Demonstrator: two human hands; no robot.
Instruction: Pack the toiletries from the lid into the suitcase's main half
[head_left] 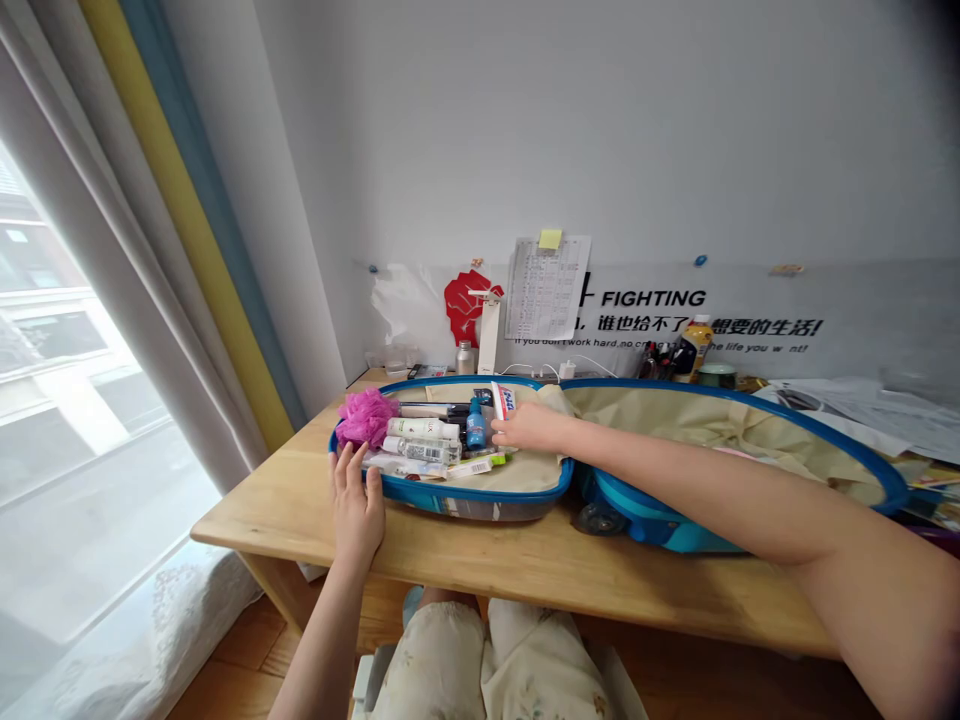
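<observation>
Your left hand [357, 505] lies flat and palm down, fingers spread and pointing away from you, gripping nothing; its forearm rises nearly straight up from the lower edge of the view. Your right arm comes in from the lower right, stretched long and slanting up to the left. Your right hand [531, 428] is palm down, fingers extended leftward and loosely together, not curled into a grip.
</observation>
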